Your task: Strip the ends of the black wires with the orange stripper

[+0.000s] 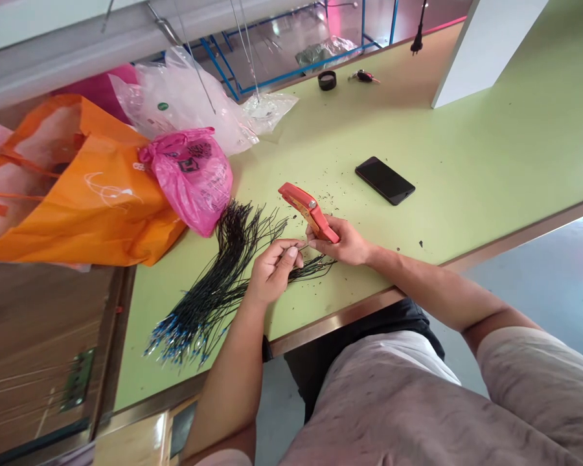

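My right hand [342, 243] is wrapped round a red tool [308, 208] whose body points up and to the left. My left hand [275, 266] is closed in a pinch on a thin wire, close to the fingertips of my right hand. A large bundle of black wires [206, 281] with blue and silvery ends lies left of my hands on the green table [315, 310]. A smaller group of dark wires [313, 268] lies partly behind and below my hands.
Beyond the hands lie a black phone [385, 180], a black ring [327, 80] and keys [364, 76]. Orange [111, 194], pink [194, 171] and clear [184, 97] bags crowd the left. A white panel [488, 52] stands back right. Small dark scraps dot the table.
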`<state>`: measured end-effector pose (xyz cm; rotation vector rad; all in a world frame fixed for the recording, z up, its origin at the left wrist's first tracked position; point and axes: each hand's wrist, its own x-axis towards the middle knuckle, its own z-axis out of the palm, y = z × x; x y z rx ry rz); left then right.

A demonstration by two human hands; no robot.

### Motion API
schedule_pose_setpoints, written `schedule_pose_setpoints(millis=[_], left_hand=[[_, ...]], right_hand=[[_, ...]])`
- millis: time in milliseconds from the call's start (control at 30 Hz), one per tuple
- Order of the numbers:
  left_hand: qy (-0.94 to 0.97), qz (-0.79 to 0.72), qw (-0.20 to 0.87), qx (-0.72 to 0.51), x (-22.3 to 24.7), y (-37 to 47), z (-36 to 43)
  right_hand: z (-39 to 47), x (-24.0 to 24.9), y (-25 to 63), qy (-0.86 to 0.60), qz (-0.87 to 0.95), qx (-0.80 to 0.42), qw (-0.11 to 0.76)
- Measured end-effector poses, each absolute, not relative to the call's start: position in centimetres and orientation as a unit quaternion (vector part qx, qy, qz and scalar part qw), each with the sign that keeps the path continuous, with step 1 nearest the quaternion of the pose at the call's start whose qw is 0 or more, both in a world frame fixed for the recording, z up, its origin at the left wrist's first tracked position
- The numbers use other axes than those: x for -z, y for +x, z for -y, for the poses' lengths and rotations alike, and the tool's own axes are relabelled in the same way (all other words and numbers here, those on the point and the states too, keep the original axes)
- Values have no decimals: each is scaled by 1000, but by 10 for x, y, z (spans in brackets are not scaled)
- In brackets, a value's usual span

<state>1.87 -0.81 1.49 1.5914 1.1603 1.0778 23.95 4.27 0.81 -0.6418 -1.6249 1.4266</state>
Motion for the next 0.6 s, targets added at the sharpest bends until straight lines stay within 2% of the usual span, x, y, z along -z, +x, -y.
schedule_pose_setpoints(millis=[333, 600], left_hand=[[637, -431, 463, -441, -7, 18, 8], [680, -472, 387, -406, -15, 21, 11]], right_hand=[[-46, -10, 241, -254, 603, -620, 434], [-47, -11, 241, -236, 599, -633, 430]])
